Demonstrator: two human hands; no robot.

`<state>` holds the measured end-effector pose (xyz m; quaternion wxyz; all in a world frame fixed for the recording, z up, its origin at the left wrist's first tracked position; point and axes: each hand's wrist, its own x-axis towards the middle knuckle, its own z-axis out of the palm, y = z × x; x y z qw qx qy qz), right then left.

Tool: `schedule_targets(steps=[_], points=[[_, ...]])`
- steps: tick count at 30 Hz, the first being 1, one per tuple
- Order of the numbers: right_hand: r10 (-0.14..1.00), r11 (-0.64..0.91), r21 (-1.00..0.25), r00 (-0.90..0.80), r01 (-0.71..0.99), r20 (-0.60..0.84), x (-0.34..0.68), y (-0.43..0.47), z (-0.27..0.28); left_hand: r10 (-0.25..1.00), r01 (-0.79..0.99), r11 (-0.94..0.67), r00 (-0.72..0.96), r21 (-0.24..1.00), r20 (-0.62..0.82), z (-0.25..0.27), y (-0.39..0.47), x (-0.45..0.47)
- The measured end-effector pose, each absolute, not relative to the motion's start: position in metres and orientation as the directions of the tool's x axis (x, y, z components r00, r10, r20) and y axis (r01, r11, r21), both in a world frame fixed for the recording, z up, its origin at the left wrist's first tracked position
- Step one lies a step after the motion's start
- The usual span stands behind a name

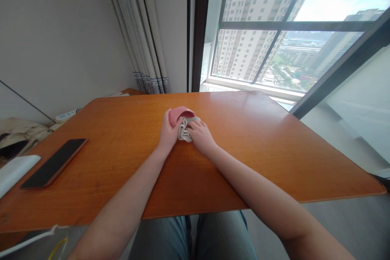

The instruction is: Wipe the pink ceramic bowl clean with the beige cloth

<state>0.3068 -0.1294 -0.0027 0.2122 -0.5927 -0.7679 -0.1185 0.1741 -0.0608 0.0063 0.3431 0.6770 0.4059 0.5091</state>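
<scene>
A pink bowl (179, 114) is tipped on its side over the middle of the wooden table, its opening turned toward the right. My left hand (169, 132) grips it from the left, fingers wrapped round its outside and the thumb at the rim. My right hand (199, 134) is closed on a light grey cloth (184, 132), which is bunched at the bowl's opening and hangs down between both hands. Part of the cloth lies along the rim, under the right fingers. The inside of the bowl is mostly hidden.
The wooden table (122, 166) spreads out on all sides of my hands. On its left lie a dark phone-like slab (56, 162) and a white object (18, 170). A white cable (33, 243) hangs near the front left edge. Beyond the table are a curtain (146, 28) and a window.
</scene>
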Motion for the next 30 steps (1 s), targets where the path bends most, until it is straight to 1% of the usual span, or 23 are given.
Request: schedule_targets(steps=[3,6,10,14,18,21,24,26,30], points=[[0.860,0.252,-0.029,-0.210,0.967,0.464,0.311,-0.128,-0.006,0.900,0.212,-0.429,0.179,0.878,0.397,0.002,-0.061,0.177],[0.862,0.261,-0.024,-0.222,0.965,0.455,0.315,-0.126,-0.009,0.921,0.199,-0.384,0.159,0.902,0.357,0.000,-0.064,0.179],[0.849,0.270,-0.025,-0.225,0.963,0.479,0.315,-0.127,-0.007,0.949,0.098,-0.310,0.101,0.946,0.300,0.001,-0.076,0.185],[0.827,0.289,-0.008,-0.246,0.957,0.506,0.311,-0.129,-0.002,0.963,0.015,-0.267,0.045,0.964,0.266,0.000,-0.085,0.191],[0.812,0.327,-0.014,-0.274,0.945,0.515,0.315,-0.128,-0.001,0.956,0.008,-0.289,0.064,0.957,0.288,-0.001,-0.082,0.190],[0.776,0.376,0.035,-0.336,0.926,0.534,0.325,-0.126,-0.001,0.927,0.007,-0.363,0.099,0.932,0.361,-0.001,-0.078,0.188],[0.758,0.365,0.087,-0.350,0.927,0.551,0.333,-0.125,0.000,0.896,0.042,-0.432,0.132,0.901,0.423,0.002,-0.077,0.186],[0.758,0.360,0.096,-0.351,0.928,0.550,0.333,-0.125,0.002,0.900,0.053,-0.426,0.123,0.903,0.417,0.005,-0.078,0.186],[0.764,0.353,0.077,-0.334,0.933,0.552,0.326,-0.128,0.004,0.932,-0.011,-0.354,0.077,0.935,0.353,-0.001,-0.081,0.192]])
